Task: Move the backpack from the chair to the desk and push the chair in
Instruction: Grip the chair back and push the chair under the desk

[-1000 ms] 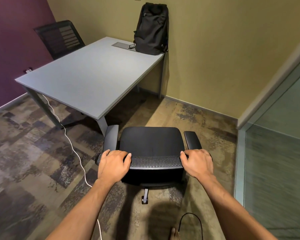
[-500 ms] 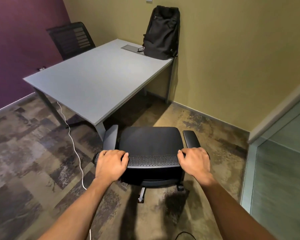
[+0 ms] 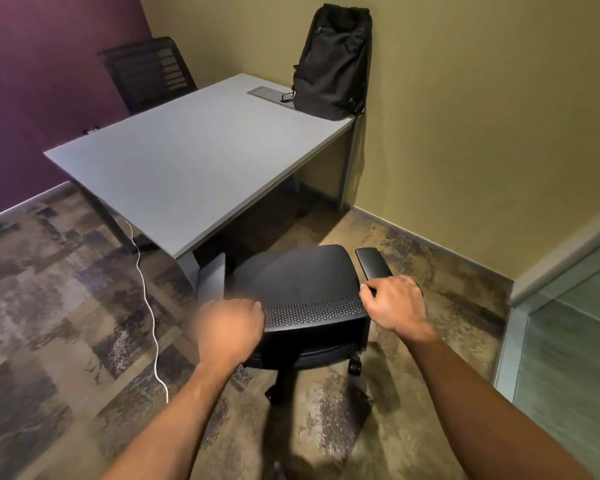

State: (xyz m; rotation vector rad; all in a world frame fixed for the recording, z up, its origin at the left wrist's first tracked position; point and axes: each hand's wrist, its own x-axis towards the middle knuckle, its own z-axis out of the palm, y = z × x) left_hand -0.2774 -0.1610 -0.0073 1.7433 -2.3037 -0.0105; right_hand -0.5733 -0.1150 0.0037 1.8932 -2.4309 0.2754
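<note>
Both hands gripped the chair [image 3: 298, 282] back's top edge: left hand [image 3: 231, 329] blurred, right hand [image 3: 394, 306] at the other end. Far beyond them, the backpack [image 3: 333, 60] stood on the desk [image 3: 174, 161] against the wall.

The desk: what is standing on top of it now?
On the desk, a black backpack stands upright at the far corner, leaning on the wall, partly covering a grey cable hatch. What lies behind the backpack is hidden.

The chair [image 3: 291, 282] now sits nearer the table [image 3: 194, 161], its left armrest [image 3: 211, 277] beside the table's corner.
</note>
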